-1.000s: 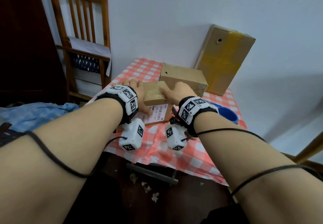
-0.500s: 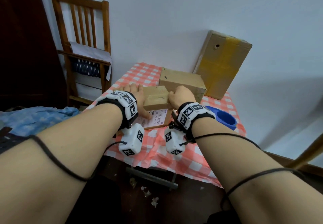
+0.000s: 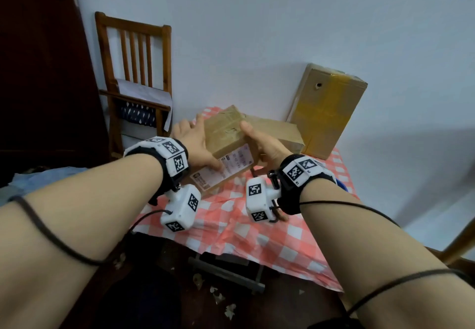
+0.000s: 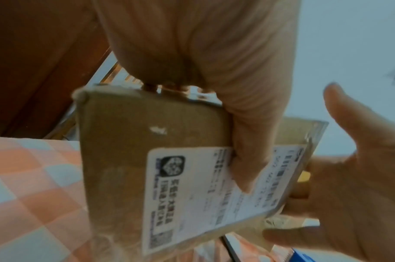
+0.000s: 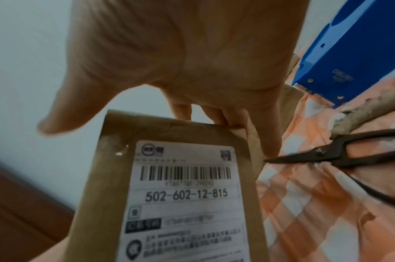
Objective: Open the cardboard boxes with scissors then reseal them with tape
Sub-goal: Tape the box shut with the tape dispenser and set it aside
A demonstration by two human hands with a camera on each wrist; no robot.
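A small cardboard box (image 3: 228,136) with a white shipping label is held tilted above the checked table, label side toward me. My left hand (image 3: 196,140) grips its left side, thumb (image 4: 248,150) pressed on the label and fingers hidden behind the box. My right hand (image 3: 257,142) grips the right side, thumb on the upper face and fingers (image 5: 266,138) round the far edge. Black scissors (image 5: 326,156) lie on the cloth just right of the box, and a blue tape dispenser (image 5: 340,53) sits beyond them.
A medium cardboard box (image 3: 280,131) lies on the table behind the held one. A tall taped box (image 3: 326,107) leans against the wall at the back right. The table (image 3: 257,233) wears a red checked cloth. A wooden chair (image 3: 136,71) stands to the left.
The small box lay flat on the table under both hands; now both hands have lifted it and tipped it up. The view has also tilted upward.
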